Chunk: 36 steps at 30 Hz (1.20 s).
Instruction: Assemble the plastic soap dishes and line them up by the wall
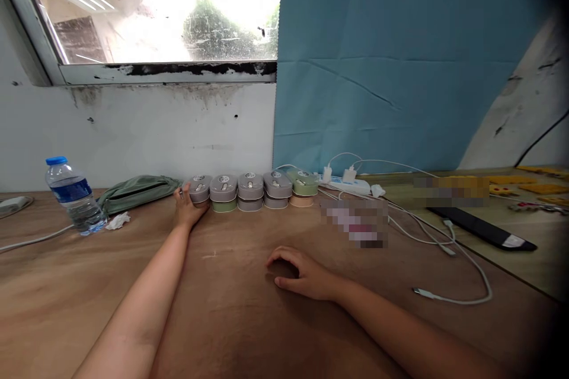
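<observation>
A row of small rounded lidded boxes stands along the back of the wooden table, stacked two high. At the left end, my left hand (186, 208) is wrapped round the side and front of a grey box (200, 187); its fingers partly hide the box below. To its right come another grey box (223, 189) above a green one, two more grey stacks (250, 187), (278, 185), and a green box (303, 182) over a beige one. My right hand (304, 272) rests on the bare tabletop, fingers curved and thumb apart, holding nothing.
A water bottle (74, 198), crumpled tissue (118, 221) and green pouch (140, 192) lie at the left. Behind and right are a power strip (355, 187), white cables (466, 302), a blurred-out object (358, 222) and a long black object (482, 228). A wall closes the back.
</observation>
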Tool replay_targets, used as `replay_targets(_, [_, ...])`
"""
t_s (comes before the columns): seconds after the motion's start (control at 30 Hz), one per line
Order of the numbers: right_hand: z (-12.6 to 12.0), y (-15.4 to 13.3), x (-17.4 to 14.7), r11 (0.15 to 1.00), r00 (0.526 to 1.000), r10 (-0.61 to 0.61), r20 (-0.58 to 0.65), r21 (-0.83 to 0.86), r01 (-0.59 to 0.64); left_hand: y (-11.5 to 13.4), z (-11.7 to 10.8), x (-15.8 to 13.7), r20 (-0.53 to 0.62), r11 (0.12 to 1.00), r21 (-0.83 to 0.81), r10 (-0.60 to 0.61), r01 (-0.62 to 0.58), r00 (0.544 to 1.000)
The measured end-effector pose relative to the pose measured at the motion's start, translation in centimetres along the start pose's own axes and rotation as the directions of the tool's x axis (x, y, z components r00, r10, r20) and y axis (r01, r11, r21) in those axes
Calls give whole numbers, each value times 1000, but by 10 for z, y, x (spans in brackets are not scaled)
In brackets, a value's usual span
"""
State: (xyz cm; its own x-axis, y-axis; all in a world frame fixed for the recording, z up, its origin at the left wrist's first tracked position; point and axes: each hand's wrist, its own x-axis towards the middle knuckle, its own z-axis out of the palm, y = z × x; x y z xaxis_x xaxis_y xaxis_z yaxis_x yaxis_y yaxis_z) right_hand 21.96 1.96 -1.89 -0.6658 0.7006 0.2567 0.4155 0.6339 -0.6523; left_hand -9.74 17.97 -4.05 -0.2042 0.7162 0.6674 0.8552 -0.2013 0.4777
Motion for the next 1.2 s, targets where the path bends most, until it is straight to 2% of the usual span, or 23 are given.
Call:
replay_targets(0.17, [1,2,0,1000,1000,-9,-5,4,9,-1,0,-1,-21,1000,-27,4,-4,1000])
replay_targets(0.5, [-1,2,0,999,1000,9,-24,32,-8,7,-10,-5,26,991,-58,-117,118,993])
replay_targets(0.6, [-1,3,1,997,998,35,-60,65,-31,2,-7,-4,-96,997,-38,-63,59,993])
replay_targets(0.67, [0,6,3,991,990,90,-106,105,-79,-2,-7,-4,-217,1000,-23,11,-16,976])
replay_targets(0.73, [1,11,5,977,973,168,-156,160,-143,-4,-9,-6,-289,997,-19,69,-77,955])
replay_targets(0.9, [2,25,11,933,906,311,-289,273,-233,16,-22,-34,-282,998,14,61,-60,957])
replay_targets(1.0, [2,29,14,927,876,334,-349,292,-237,43,-35,-64,-180,996,33,93,-88,979])
replay_targets(1.03, [2,30,14,925,868,339,-364,299,-235,54,-40,-76,-102,993,36,116,-113,988])
replay_targets(1.07, [2,31,15,922,861,344,-375,309,-233,64,-45,-86,52,989,45,138,-140,989])
replay_targets(1.13, [3,33,16,913,847,358,-394,338,-229,83,-55,-106,341,975,46,188,-216,921])
replay_targets(1.2, [3,35,17,896,829,382,-408,382,-225,99,-62,-119,523,957,84,194,-277,830])
